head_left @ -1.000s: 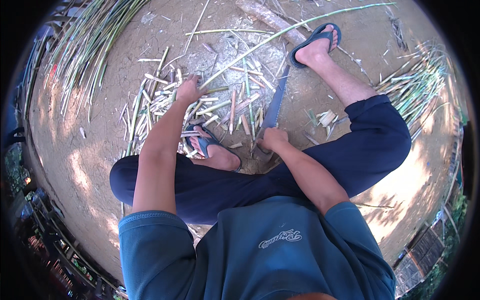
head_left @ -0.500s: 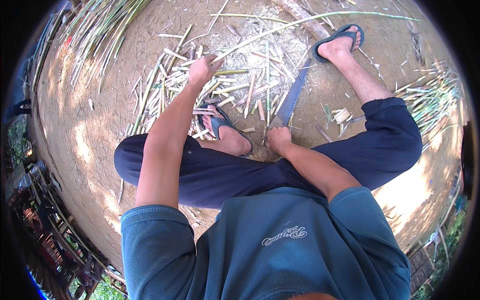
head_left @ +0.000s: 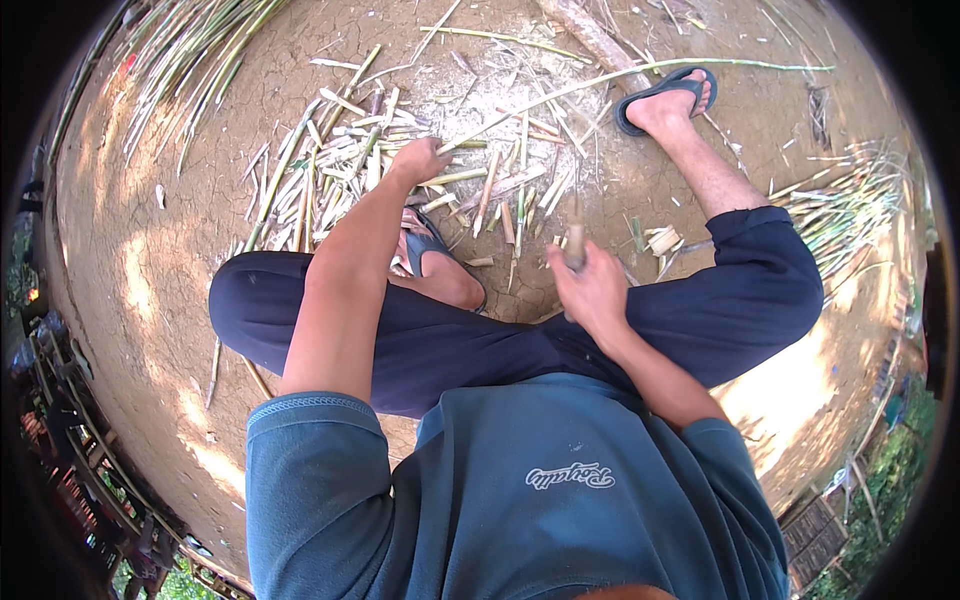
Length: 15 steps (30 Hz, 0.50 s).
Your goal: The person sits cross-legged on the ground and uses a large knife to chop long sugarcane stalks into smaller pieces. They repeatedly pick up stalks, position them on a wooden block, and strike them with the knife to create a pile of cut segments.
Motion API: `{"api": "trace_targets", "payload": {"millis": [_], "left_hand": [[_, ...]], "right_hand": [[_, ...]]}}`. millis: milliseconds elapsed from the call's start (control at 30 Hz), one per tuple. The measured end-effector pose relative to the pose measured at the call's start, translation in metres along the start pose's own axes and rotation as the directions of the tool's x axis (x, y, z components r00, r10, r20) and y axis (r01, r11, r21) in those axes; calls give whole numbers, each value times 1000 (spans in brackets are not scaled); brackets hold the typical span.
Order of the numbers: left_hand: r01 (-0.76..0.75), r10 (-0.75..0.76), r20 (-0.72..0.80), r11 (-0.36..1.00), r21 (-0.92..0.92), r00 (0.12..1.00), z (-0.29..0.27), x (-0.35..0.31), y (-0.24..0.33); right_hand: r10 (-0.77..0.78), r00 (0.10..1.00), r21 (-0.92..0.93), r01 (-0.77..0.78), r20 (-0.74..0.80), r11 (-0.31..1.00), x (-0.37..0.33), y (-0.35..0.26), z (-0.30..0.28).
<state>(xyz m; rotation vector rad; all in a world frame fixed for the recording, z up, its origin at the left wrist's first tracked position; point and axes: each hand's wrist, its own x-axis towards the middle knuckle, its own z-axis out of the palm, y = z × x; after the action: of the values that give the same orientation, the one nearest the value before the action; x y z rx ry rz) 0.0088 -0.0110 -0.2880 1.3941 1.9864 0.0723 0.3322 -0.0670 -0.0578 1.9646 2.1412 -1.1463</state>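
Note:
My left hand (head_left: 418,161) is closed around the near end of a long thin greenish stalk (head_left: 540,104), which stretches away to the right past my right foot. Under and around that hand lies a heap of short cut stalk pieces (head_left: 300,190). My right hand (head_left: 592,285) grips the brown handle of a handsaw (head_left: 575,245) in front of my lap. The saw's blade is turned nearly edge-on and shows only as a thin dark line, apart from the stalk.
A bundle of long stalks (head_left: 200,60) lies at the far left, another bundle (head_left: 850,215) at the right. A log (head_left: 595,40) rests beyond my right sandal (head_left: 640,105). Pale sawdust (head_left: 480,110) covers the ground at the middle. My left sandal (head_left: 440,240) is beside the heap.
The saw has been lifted and turned from flat to nearly edge-on, my right hand moving slightly right. My left hand has come a little nearer with the stalk, whose far part sits lower.

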Motion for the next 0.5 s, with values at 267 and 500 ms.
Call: {"api": "trace_targets", "payload": {"millis": [267, 500], "left_hand": [[106, -102, -93, 994, 32, 990, -10, 4, 26], [83, -79, -128, 996, 29, 989, 2, -3, 32]], "right_hand": [[-254, 961, 395, 278, -113, 876, -90, 30, -25], [-272, 955, 491, 294, -118, 820, -62, 14, -2]]}}
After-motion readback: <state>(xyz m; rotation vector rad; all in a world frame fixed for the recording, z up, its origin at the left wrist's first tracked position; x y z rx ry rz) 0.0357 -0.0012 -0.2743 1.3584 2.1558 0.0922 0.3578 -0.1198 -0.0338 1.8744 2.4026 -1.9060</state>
